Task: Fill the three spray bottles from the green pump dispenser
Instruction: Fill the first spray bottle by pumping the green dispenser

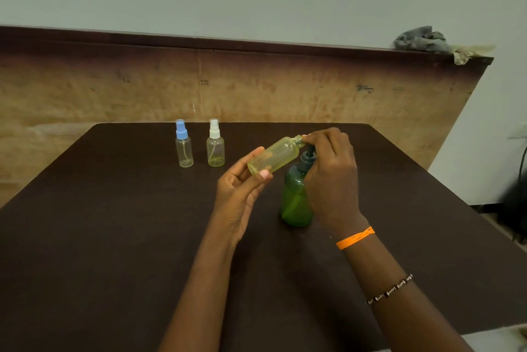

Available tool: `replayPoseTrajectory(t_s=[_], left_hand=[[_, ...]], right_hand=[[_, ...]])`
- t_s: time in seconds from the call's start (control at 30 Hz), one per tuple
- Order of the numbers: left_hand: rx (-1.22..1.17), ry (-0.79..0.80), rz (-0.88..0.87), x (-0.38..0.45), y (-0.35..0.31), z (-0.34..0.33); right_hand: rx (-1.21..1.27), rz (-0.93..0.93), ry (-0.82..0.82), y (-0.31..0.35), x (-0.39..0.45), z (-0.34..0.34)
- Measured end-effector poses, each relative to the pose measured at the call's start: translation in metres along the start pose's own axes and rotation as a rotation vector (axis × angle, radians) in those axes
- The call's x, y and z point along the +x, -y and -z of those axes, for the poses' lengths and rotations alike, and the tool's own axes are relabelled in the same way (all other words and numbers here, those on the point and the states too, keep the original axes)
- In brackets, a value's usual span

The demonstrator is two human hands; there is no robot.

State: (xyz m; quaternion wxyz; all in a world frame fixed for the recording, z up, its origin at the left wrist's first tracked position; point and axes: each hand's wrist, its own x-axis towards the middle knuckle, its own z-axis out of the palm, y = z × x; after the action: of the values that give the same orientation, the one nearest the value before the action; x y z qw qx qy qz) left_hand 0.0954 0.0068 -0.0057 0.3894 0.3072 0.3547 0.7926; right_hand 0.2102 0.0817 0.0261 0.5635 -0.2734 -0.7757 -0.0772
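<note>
left hand (242, 180) holds an uncapped yellowish spray bottle (275, 155) by its base, thumb + fingers around it, tilted w/ neck up-right, above the dark table (114, 237). right hand (332, 169) is curled over the pump head of the green pump dispenser (295, 200), fingertips at the bottle's neck; dispenser stands upright on table. blue-capped bottle (184, 143) & white-capped bottle (216, 143) stand side by side near the far edge, caps on. orange band (355, 237) on right wrist.
</note>
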Motion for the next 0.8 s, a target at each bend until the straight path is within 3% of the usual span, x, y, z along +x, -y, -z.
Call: replayPoseTrajectory(t_s=[0.17, 0.4, 0.63, 0.8], left_hand=[[-0.025, -0.013, -0.003, 0.001, 0.001, 0.002], [-0.057, -0.07, -0.032, 0.002, 0.001, -0.001], [-0.089, -0.147, -0.079, 0.004, 0.001, -0.002], [-0.133, -0.159, -0.069, 0.004, 0.001, -0.002]], right_hand=[[-0.012, 0.014, -0.022, 0.002, -0.007, -0.004], [-0.021, 0.032, 0.08, 0.0, 0.005, 0.005], [0.017, 0.018, -0.018, -0.001, -0.008, -0.005], [-0.018, 0.064, 0.061, -0.004, 0.007, 0.002]])
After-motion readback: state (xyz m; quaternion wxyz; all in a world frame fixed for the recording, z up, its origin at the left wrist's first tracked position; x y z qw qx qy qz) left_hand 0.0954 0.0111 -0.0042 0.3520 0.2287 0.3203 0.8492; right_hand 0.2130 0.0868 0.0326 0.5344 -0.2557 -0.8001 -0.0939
